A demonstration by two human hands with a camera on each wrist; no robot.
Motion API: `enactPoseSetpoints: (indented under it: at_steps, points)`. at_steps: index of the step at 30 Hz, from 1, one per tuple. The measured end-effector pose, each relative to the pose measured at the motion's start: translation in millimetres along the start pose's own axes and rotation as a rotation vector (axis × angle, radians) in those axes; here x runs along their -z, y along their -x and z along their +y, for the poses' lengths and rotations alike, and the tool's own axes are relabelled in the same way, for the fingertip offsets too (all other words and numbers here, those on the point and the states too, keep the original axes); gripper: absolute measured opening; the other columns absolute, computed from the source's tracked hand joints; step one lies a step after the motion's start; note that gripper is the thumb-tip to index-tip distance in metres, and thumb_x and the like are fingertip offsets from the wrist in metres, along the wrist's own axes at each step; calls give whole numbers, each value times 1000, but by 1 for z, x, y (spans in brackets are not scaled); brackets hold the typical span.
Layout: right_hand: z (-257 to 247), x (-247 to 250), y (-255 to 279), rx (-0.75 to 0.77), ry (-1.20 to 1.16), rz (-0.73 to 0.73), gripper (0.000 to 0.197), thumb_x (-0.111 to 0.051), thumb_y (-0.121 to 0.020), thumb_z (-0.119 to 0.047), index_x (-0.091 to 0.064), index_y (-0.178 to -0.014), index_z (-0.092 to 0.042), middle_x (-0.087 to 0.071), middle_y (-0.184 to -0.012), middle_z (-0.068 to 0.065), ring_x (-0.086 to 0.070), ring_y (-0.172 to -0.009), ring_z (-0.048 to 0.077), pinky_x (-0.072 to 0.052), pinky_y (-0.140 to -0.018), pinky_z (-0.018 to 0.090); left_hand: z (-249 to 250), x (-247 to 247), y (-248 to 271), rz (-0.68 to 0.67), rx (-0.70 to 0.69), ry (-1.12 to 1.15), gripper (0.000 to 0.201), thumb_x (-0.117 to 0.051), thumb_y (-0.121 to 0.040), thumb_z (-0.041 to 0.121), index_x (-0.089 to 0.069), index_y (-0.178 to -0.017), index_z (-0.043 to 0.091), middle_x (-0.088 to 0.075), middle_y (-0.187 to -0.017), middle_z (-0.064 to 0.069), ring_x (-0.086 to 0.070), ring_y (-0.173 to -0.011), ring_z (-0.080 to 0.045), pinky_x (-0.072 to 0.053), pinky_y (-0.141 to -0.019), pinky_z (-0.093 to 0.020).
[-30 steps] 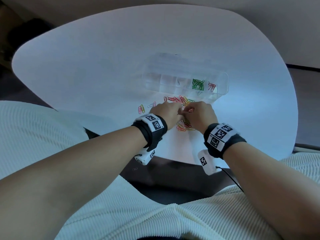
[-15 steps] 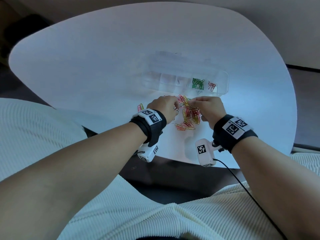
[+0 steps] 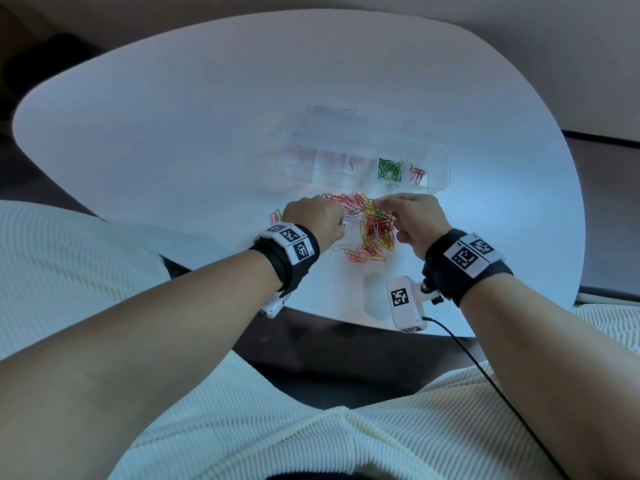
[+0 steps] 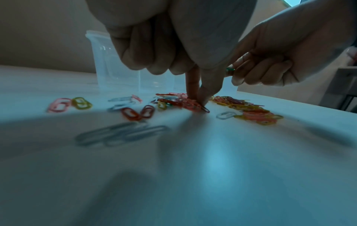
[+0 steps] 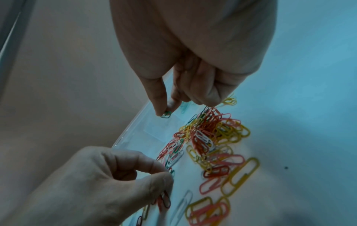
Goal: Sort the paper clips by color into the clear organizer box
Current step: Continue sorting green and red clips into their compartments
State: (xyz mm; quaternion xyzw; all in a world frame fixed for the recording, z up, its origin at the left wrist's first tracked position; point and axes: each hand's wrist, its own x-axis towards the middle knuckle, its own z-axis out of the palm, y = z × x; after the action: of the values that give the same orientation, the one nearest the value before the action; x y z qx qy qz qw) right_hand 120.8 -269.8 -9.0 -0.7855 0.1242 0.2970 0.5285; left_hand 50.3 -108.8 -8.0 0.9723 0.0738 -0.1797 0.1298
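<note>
The right hand point(image 5: 193, 64) pinched a green clip point(image 5: 165, 114) above the loose paper clips point(image 3: 372, 228). The left hand point(image 3: 317, 220) pinched a dark clip point(image 5: 165, 201) from their nine o'clock side. The organizer box point(image 3: 438, 161) sat at twelve o'clock on the table point(image 3: 173, 133).

A white rounded table point(image 3: 194, 109) carries a clear organizer box point(image 3: 438, 161) toward its far right, green and red clips in its right-hand compartments. Just in front of the box a mixed pile of paper clips point(image 3: 375, 230) lies on the tabletop. A pink and a yellow clip point(image 4: 69, 104) lie apart to the left.
</note>
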Motion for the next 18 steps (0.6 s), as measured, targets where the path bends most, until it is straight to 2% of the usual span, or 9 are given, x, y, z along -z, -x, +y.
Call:
enactPoseSetpoints:
  at_steps: [4,6,8,10,11,13,14,16,18]
  points:
    - [-1,2,0,-15,-72,-17,5,-70,-82,-14,-69,-77,-14,-33,-60,2,-24,-44,14,-24,-38,19,-8,2,-2,-8,40,81,19,-52,-85,26,-71,-85,23,-68,-82,1,-57,-70,-26,-46,-63,-28]
    - [-4,3,1,-36,-163,-52,4,-68,-84,-11,-66,-80,-12,-37,-64,3,-22,-43,13,-21,-38,19,-12,3,-3,6,95,207,15,-56,-86,30,-70,-80,31,-65,-78,6,-56,-70,-22,-50,-67,-29]
    - [-7,4,3,-54,-244,-95,5,-66,-85,-11,-63,-82,-13,-45,-68,2,-21,-42,11,-19,-39,20,-13,4,-2,28,145,511,11,-66,-85,35,-76,-86,30,-67,-79,10,-63,-73,-17,-52,-71,-27]
    - [-10,4,5,-71,-295,-121,5,-65,-86,-12,-62,-83,-14,-56,-73,2,-22,-42,10,-19,-40,20,-9,9,0,45,144,845,11,-74,-82,31,-78,-86,21,-71,-77,9,-66,-70,-9,-53,-67,-24]
    - [-12,5,7,-82,-319,-133,4,-65,-86,-12,-61,-83,-14,-60,-75,2,-22,-42,10,-19,-40,21,-6,13,2,34,139,959,10,-74,-83,27,-77,-84,17,-68,-69,10,-61,-58,-4,-50,-59,-20]
    - [-14,5,9,-113,-381,-167,6,-62,-86,-12,-56,-84,-14,-64,-77,4,-21,-42,10,-19,-39,21,0,23,4,-24,167,1180,16,-64,-89,18,-66,-73,13,-48,-48,8,-35,-36,-9,-33,-41,-18]
    - [-16,6,10,-130,-422,-182,8,-58,-87,-11,-52,-83,-14,-64,-75,4,-20,-42,11,-20,-38,21,3,28,3,-66,200,1321,24,-56,-90,14,-55,-66,14,-35,-46,6,-22,-36,-12,-24,-40,-18]
    - [-18,7,11,-159,-507,-212,12,-48,-85,-8,-43,-78,-16,-57,-66,3,-20,-43,12,-19,-38,22,6,35,3,-165,251,1585,24,-42,-86,13,-35,-63,19,-21,-51,3,-10,-41,-12,-13,-42,-17]
    - [-20,8,15,-167,-548,-253,17,-34,-81,-4,-35,-70,-18,-45,-57,0,-21,-44,12,-17,-39,21,8,41,6,-232,248,1746,18,-35,-80,14,-31,-64,20,-18,-53,2,-6,-42,-12,-10,-43,-16]
